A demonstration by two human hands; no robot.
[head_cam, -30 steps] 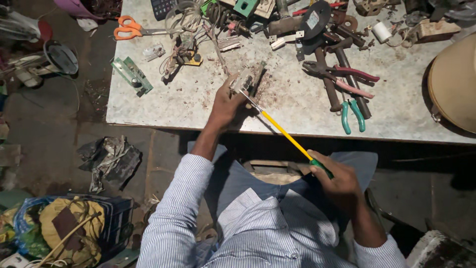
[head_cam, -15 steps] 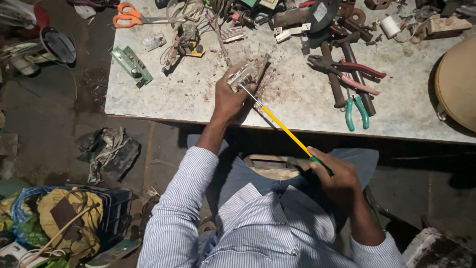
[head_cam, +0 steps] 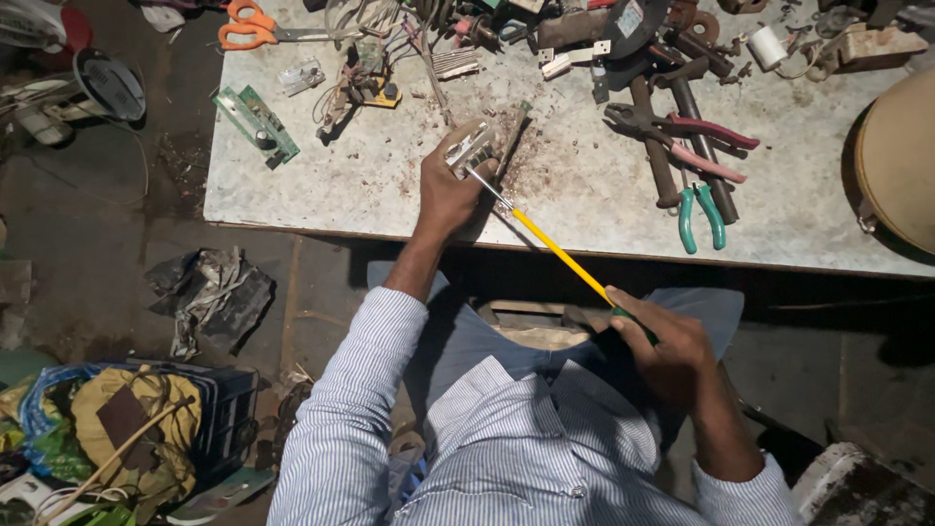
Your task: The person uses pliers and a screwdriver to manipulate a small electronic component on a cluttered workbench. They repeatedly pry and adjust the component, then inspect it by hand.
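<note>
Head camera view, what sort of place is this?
Probably a small repair workshop: a worn, grit-strewn white worktable crowded with teal-handled pliers, orange-handled scissors and a green circuit board.

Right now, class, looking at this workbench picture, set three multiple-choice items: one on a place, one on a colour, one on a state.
1. Where do the orange-handled scissors lie?
A. far left of the table
B. on the floor
C. in the person's lap

2. What colour is the shaft of the screwdriver?
A. red
B. yellow
C. white

3. How is the small metal part placed?
A. lying loose on the table
B. inside a box
C. held in the left hand

Answers: 1 A, they sit near the table's far left corner. 2 B, the shaft is yellow up to the right hand. 3 C, the left fingers grip it.
</note>
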